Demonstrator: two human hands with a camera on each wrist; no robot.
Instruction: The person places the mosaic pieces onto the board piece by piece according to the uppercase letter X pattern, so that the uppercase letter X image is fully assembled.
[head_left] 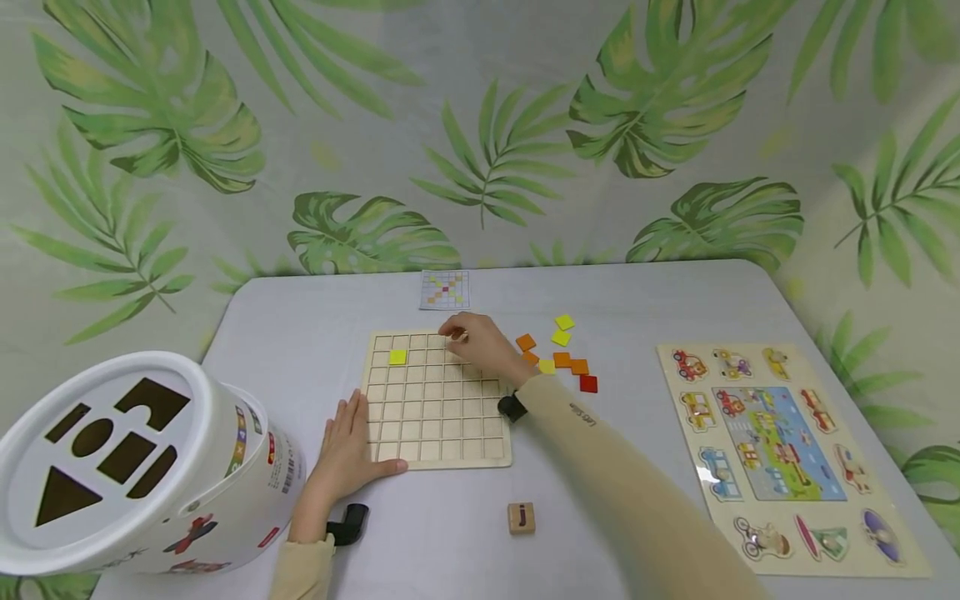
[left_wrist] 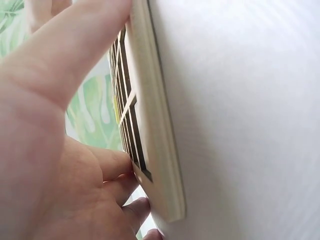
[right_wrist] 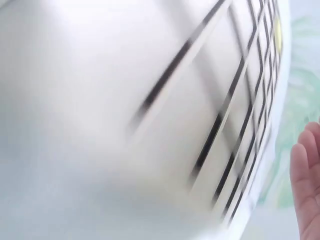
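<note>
A wooden grid board (head_left: 438,425) lies flat before me with one yellow tile (head_left: 397,357) set near its upper left corner. My left hand (head_left: 343,450) rests spread along the board's left side, the thumb on its near edge; in the left wrist view the fingertips (left_wrist: 117,162) touch the board's side. Over the board's upper part is my right hand (head_left: 483,343), its thumb and forefinger bent toward each other. I cannot tell whether a tile is between them. Loose orange tiles (head_left: 562,360), yellow tiles (head_left: 564,322) and one red tile (head_left: 588,383) lie to the right.
Behind the board lies a small pattern card (head_left: 445,290) with a coloured X. A white shape-sorter bucket (head_left: 247,492) stands at the left. On the right is a wooden vehicle puzzle (head_left: 787,533). A wooden letter block (head_left: 521,518) sits near the front.
</note>
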